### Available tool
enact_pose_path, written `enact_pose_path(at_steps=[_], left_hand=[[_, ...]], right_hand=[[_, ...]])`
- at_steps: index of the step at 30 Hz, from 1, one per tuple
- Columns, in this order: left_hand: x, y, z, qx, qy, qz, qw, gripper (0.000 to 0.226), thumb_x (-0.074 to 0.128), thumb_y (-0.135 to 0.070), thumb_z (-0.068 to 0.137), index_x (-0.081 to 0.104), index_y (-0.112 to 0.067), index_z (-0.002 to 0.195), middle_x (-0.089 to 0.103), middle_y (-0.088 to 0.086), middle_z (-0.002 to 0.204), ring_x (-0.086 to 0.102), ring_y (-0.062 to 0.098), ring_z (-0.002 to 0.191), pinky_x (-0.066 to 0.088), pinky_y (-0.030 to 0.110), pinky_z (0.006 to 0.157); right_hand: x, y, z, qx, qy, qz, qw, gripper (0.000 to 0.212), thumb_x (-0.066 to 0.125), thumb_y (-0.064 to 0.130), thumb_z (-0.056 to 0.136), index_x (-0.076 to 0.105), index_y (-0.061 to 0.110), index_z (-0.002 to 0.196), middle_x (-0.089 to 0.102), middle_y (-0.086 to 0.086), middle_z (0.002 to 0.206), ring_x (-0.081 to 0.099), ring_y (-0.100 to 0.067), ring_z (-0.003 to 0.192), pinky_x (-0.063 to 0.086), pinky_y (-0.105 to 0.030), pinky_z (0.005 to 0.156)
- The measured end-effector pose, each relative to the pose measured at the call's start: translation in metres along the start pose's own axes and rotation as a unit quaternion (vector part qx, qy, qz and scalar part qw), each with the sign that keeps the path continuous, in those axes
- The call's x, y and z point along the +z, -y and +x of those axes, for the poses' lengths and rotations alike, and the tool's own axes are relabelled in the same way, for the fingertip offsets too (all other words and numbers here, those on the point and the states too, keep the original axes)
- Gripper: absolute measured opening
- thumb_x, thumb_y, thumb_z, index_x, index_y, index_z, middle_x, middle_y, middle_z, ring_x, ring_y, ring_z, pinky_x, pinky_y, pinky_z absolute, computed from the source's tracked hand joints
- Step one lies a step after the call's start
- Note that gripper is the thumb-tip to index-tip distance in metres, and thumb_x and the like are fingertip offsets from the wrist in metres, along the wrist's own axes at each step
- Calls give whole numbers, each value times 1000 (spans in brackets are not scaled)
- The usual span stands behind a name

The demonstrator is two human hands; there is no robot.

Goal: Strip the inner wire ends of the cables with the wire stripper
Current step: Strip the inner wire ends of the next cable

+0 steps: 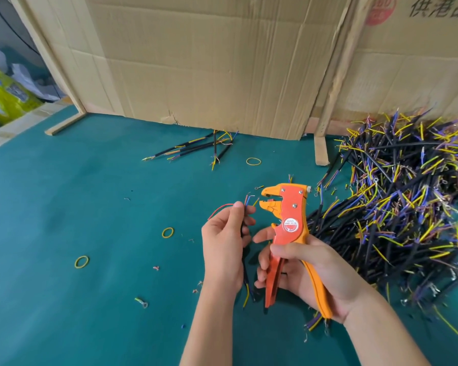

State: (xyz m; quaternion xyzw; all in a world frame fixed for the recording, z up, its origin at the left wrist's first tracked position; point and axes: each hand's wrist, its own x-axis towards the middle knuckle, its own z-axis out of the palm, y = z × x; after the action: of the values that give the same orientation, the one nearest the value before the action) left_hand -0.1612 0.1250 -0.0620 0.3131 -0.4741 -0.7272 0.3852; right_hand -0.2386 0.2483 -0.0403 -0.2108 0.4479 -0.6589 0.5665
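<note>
Against the back of the green surface [64, 207] stand cardboard sheets [209, 62]; the right-hand one carries large dark Chinese characters at the top edge, cut off by the frame, beside part of a red round stamp whose wording is too partial to read. On the orange and red wire stripper [288, 220] sits a round red and white label, its small print blurred beyond reading.

The right hand [310, 270] grips the stripper by its handles, thumb laid across the front, tool upright with its jaws parted and pointing left. The left hand [224, 241] pinches a black cable [245, 276] between thumb and fingers, held upright just beside the jaws; its red, blue and yellow inner wires [249, 200] fan out above the fingertips, not yet between the jaws.

A large pile of cables [397, 215] lies on the right, a few cables [196, 147] lie apart near the cardboard, and yellow rubber bands [167, 232] are scattered about.
</note>
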Motion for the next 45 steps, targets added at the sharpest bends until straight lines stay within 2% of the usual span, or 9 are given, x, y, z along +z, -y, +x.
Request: enact_pose_path(at_steps=[8,15,19,23,27,31,38,42,45], left_hand=[[-3,1,0,24,-24,37,999,28,57,-19,101,69,-16,76,59,-5,69,43,9,57,36,19,51],[-1,6,-2,85,-44,120,988,18,61,-14,98,73,-18,85,68,-6,72,49,10,54,42,30,58],[-1,5,-1,85,-44,112,989,21,64,-11,96,76,-21,82,73,-2,76,47,10,52,41,24,52],[-1,6,-2,83,-39,111,990,17,66,-10,96,77,-20,86,76,2,80,54,12,57,46,26,55],[-1,5,-3,75,-51,73,993,17,66,-4,94,75,-16,85,76,6,77,52,11,52,41,21,44],[0,4,-3,82,-58,79,992,18,66,-4,94,72,-18,83,76,6,76,55,10,52,43,22,43],[-1,8,0,115,-79,136,981,22,58,-6,99,67,-22,87,73,-1,77,50,10,56,45,32,60],[1,9,-3,160,-79,211,961,27,58,-6,98,65,-29,85,70,-10,76,54,8,60,47,23,61],[2,10,-4,178,-79,244,950,31,58,-3,97,65,-30,83,69,-10,75,56,11,62,44,17,60]], right_hand=[[1,0,0,4,-4,-1,1000,50,77,16,76,62,-4,120,59,-25,84,61,-39,76,55,-51,79],[0,0,1,7,-2,2,1000,50,80,18,75,64,-3,117,59,-26,84,61,-39,76,55,-51,78],[1,0,0,8,-7,0,1000,49,80,18,74,65,-3,116,59,-26,84,62,-40,76,55,-52,78],[1,1,1,10,-12,5,1000,48,80,17,74,65,-2,115,59,-25,84,61,-40,75,56,-53,78],[1,1,0,11,-11,3,1000,48,80,18,74,65,-2,116,59,-25,84,61,-40,76,55,-52,78],[1,0,0,10,-11,4,1000,47,81,18,73,67,-1,114,59,-25,84,62,-39,76,55,-52,79],[1,1,-2,25,-4,-4,1000,49,80,17,74,64,-5,116,59,-26,84,63,-40,75,56,-52,77],[1,0,-4,34,2,-9,999,46,80,14,74,65,-6,113,60,-27,84,64,-41,75,56,-51,74],[0,2,-5,33,11,-8,999,36,79,11,74,68,-1,106,59,-25,82,63,-40,74,56,-49,70]])
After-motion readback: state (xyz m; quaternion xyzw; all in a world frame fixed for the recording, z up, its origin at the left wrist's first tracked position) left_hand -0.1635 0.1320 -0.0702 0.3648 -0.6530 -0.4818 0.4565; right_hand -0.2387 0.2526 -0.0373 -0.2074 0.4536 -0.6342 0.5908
